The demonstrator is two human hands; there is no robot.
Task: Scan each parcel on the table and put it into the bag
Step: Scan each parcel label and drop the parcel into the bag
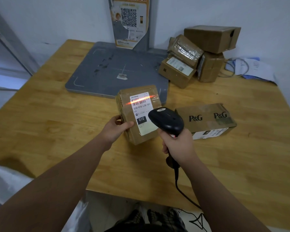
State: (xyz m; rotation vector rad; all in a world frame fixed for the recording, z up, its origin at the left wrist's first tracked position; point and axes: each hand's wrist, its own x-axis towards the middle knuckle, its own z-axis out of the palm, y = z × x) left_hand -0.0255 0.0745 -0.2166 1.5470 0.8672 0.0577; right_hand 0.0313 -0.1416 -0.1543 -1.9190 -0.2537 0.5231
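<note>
My left hand (116, 129) grips the left side of a small brown parcel (139, 114), holding it tilted above the wooden table (57, 124) with its white label facing up. My right hand (177, 141) is closed around the handle of a black barcode scanner (166, 120), just right of the parcel. An orange-red scan line falls across the barcode at the top of the label. A flat P&G box (206, 120) lies on the table to the right. Several more brown parcels (196, 54) are piled at the back right. A white bag (5, 183) shows at the lower left, beside the table.
A grey scale platform (107, 71) sits at the back centre, with a post carrying a QR-code poster (129, 20). Papers and a grey cable (248, 67) lie at the far right. The scanner's black cord (182, 191) drops over the table's front edge.
</note>
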